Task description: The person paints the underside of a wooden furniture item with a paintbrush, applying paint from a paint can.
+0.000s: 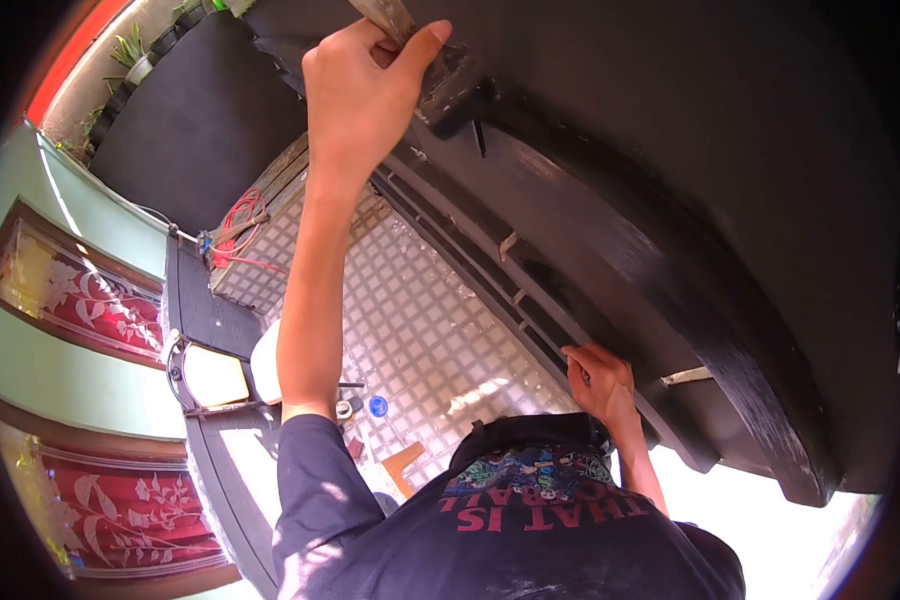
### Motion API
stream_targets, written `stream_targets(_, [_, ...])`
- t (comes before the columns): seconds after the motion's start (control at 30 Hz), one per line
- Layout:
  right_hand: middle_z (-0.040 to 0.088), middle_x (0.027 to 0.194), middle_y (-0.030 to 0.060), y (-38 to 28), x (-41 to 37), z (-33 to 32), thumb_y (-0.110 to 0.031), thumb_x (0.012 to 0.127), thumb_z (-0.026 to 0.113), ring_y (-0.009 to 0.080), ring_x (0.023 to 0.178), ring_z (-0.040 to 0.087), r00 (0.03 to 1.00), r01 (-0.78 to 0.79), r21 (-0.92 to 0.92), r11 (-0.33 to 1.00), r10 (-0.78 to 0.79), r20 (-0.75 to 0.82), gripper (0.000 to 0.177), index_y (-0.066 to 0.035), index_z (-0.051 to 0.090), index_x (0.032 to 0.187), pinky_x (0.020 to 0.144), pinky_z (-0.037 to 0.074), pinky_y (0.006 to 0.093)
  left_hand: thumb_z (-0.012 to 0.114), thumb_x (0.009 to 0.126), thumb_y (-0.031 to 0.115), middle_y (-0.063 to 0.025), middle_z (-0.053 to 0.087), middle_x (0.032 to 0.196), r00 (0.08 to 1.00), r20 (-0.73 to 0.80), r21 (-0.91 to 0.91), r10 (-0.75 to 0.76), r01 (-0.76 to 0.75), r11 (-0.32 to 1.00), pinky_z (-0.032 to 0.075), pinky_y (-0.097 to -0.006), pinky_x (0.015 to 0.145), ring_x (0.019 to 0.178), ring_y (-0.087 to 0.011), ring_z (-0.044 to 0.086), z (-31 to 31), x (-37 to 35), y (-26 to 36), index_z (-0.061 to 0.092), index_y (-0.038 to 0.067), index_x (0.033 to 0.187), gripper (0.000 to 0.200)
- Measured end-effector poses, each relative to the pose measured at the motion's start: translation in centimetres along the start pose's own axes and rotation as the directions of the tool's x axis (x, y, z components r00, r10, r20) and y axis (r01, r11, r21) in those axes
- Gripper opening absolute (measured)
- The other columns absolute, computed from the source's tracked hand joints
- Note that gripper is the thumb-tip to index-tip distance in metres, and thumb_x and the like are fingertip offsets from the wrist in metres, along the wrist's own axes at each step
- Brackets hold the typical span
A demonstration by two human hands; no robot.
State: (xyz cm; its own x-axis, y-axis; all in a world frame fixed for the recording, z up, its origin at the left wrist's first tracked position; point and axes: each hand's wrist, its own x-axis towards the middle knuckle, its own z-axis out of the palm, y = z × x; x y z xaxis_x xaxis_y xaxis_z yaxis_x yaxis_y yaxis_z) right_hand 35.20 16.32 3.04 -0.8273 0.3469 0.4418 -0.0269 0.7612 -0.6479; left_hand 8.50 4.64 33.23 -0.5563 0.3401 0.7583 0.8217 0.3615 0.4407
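Observation:
My left hand (365,95) is raised at the top of the view, its fingers closed around the pale handle of a paintbrush (388,14). The brush's dark, paint-smeared end (448,88) touches or lies very near a large black wooden piece with a thick curved beam (660,270). Lower right, my right hand (602,385) has its fingers curled over the edge of a black slatted rail (490,255) on the same piece. Some bare, pale patches (690,375) show between the black parts. Part of the right forearm is hidden behind the shirt.
Below lies a patterned tile floor (400,300) with a blue lid (378,405) and an orange-brown piece (403,465). A coiled red cable (238,225) and a chair (215,378) are at left. Potted plants (138,65) line the far wall; windows with red curtains (120,520) stand left.

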Motion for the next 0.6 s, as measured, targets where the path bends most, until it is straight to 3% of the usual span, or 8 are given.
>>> stream_targets(0.1, [0.069, 0.083, 0.0091, 0.1, -0.3, 0.1, -0.003, 0.082, 0.069, 0.0300, 0.071, 0.069, 1.000, -0.016, -0.002, 1.000, 0.016, 0.010, 0.017, -0.006, 0.075, 0.098, 0.063, 0.056, 0.0387, 0.082, 0.083, 0.023, -0.0118, 0.064, 0.060, 0.943, -0.107, 0.100, 0.316, -0.306, 0.947, 0.046, -0.0350, 0.052, 0.051, -0.0249, 0.061, 0.9, -1.4, 0.4, 0.067, -0.003, 0.072, 0.032])
stream_targets(0.13, [0.069, 0.082, 0.0090, 0.2, -0.3, 0.1, -0.003, 0.082, 0.069, 0.0300, 0.070, 0.069, 1.000, -0.011, 0.003, 1.000, 0.011, 0.009, 0.017, -0.006, 0.075, 0.098, 0.063, 0.056, 0.0385, 0.083, 0.080, 0.021, -0.0140, 0.064, 0.064, 0.947, -0.069, 0.032, 0.315, -0.314, 0.949, 0.046, -0.0376, 0.052, 0.053, -0.0308, 0.061, 1.2, -2.2, 1.2, 0.066, -0.002, 0.073, 0.030])
stream_targets(0.23, [0.069, 0.082, 0.0087, 0.2, -0.4, 0.0, -0.003, 0.082, 0.069, 0.0298, 0.070, 0.069, 0.999, -0.023, 0.007, 1.000, 0.022, 0.024, 0.017, -0.006, 0.075, 0.098, 0.062, 0.056, 0.0380, 0.084, 0.084, 0.024, -0.0041, 0.062, 0.066, 0.820, -0.023, 0.105, 0.571, -0.566, 0.818, 0.041, -0.0268, 0.053, 0.055, -0.0068, 0.050, 3.4, -4.5, 2.2, 0.073, 0.002, 0.087, 0.025])
stream_targets(0.33, [0.069, 0.082, 0.0085, 0.1, -0.2, 0.0, -0.003, 0.082, 0.069, 0.0297, 0.070, 0.069, 0.999, -0.013, 0.003, 1.000, 0.013, 0.034, 0.017, -0.006, 0.074, 0.098, 0.062, 0.056, 0.0380, 0.082, 0.082, 0.019, -0.0134, 0.064, 0.064, 0.858, -0.049, -0.140, 0.512, -0.514, 0.847, 0.047, -0.0361, 0.053, 0.053, -0.0279, 0.061, 2.3, -3.9, 3.3, 0.067, -0.002, 0.074, 0.027])
stream_targets(0.43, [0.068, 0.082, 0.0085, 0.1, -0.1, 0.0, -0.003, 0.082, 0.069, 0.0296, 0.070, 0.069, 0.999, -0.011, 0.009, 1.000, 0.011, 0.036, 0.017, -0.006, 0.074, 0.098, 0.062, 0.056, 0.0380, 0.082, 0.081, 0.018, -0.0136, 0.063, 0.066, 0.991, 0.007, -0.515, 0.131, -0.109, 0.850, 0.046, -0.0355, 0.053, 0.054, -0.0263, 0.061, 1.5, -2.7, 3.0, 0.066, -0.002, 0.075, 0.026])
stream_targets(0.47, [0.068, 0.082, 0.0085, 0.1, -0.1, -0.1, -0.003, 0.082, 0.069, 0.0295, 0.070, 0.069, 0.999, -0.015, 0.012, 1.000, 0.015, 0.037, 0.016, -0.006, 0.074, 0.097, 0.062, 0.056, 0.0380, 0.085, 0.085, 0.023, -0.0078, 0.070, 0.073, 0.994, 0.001, -0.468, 0.111, -0.098, 0.879, 0.046, -0.0268, 0.058, 0.061, -0.0061, 0.057, 0.9, -2.4, 2.8, 0.073, -0.001, 0.091, 0.027])
stream_targets(0.57, [0.069, 0.082, 0.0085, 0.1, -0.1, -0.1, -0.003, 0.082, 0.069, 0.0295, 0.069, 0.069, 0.999, -0.029, 0.016, 0.999, 0.028, 0.039, 0.017, -0.006, 0.074, 0.098, 0.062, 0.056, 0.0380, 0.081, 0.081, 0.017, -0.0132, 0.063, 0.066, 0.961, -0.050, -0.141, 0.271, -0.275, 0.951, 0.047, -0.0348, 0.054, 0.054, -0.0260, 0.060, 1.3, -1.9, 2.0, 0.066, -0.002, 0.074, 0.026])
stream_targets(0.6, [0.069, 0.082, 0.0085, 0.1, 0.1, 0.0, -0.003, 0.082, 0.069, 0.0295, 0.069, 0.069, 0.999, -0.021, 0.005, 1.000, 0.021, 0.038, 0.017, -0.006, 0.074, 0.098, 0.062, 0.056, 0.0379, 0.081, 0.081, 0.018, -0.0126, 0.063, 0.068, 0.914, -0.077, -0.091, 0.398, -0.404, 0.910, 0.048, -0.0360, 0.054, 0.055, -0.0273, 0.061, 1.9, -2.2, 1.7, 0.067, -0.001, 0.074, 0.024])
